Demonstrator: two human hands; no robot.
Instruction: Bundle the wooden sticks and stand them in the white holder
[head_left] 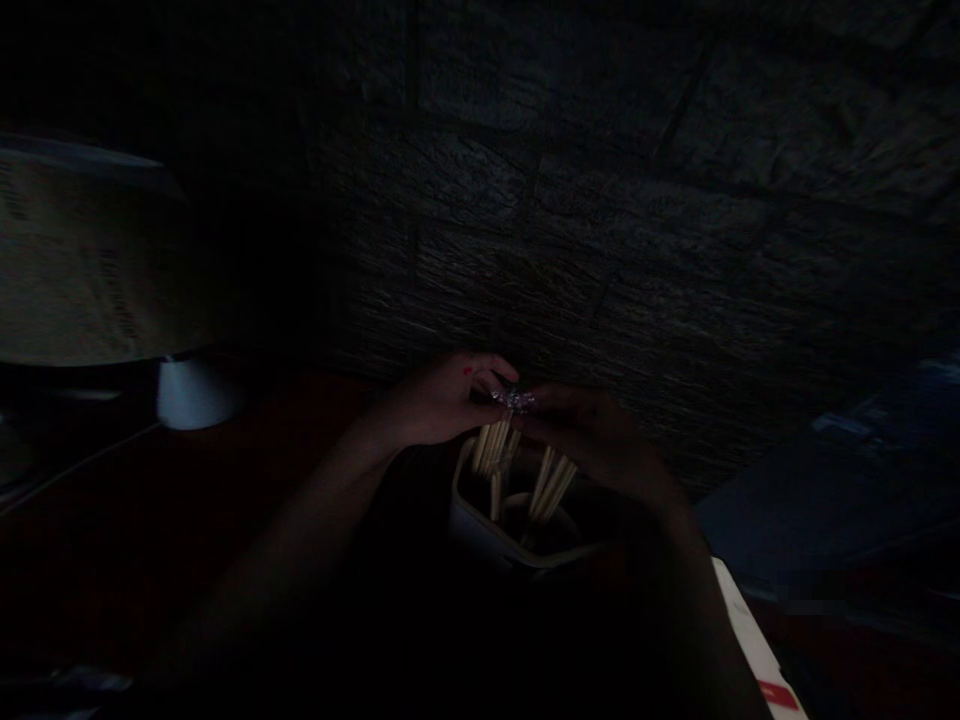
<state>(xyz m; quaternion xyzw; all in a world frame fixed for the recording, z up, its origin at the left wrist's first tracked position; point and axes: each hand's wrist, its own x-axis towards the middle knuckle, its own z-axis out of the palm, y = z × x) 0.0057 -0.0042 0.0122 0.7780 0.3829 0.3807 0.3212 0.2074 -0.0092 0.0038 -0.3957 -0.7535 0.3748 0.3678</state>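
My left fingers [491,385] and right fingers [551,405] pinch a small shiny piece [513,400] between them, above the sticks [496,450].

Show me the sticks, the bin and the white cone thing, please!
Sticks [552,486]: head view, middle of the right bundle.
Bin [476,539]: head view, outer wall, just under the rim.
White cone thing [189,396]: head view, middle of its side.
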